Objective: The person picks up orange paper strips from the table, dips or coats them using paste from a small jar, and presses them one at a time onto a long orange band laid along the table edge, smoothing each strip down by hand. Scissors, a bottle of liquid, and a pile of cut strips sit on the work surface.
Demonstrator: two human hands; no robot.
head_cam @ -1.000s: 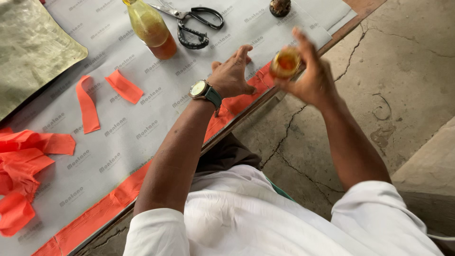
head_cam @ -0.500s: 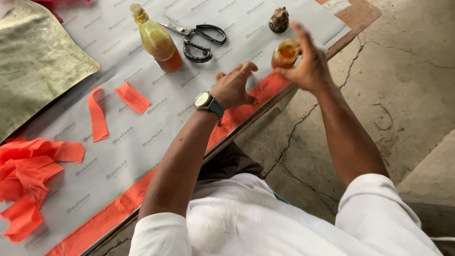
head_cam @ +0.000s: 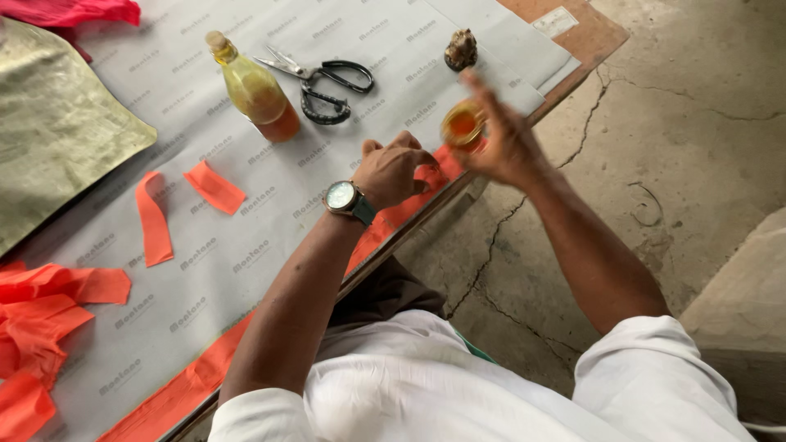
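Head view: small amber jar [head_cam: 463,127] gripped in right hand [head_cam: 501,146], fingers wrapped round it, raised above worktop [head_cam: 246,245] edge. Left hand [head_cam: 393,170] loosely curled, empty, fingertips rested on orange strip [head_cam: 409,209] at edge, likely to pin it. Bottle [head_cam: 254,88], scissors [head_cam: 323,82] laid beyond, within reach.
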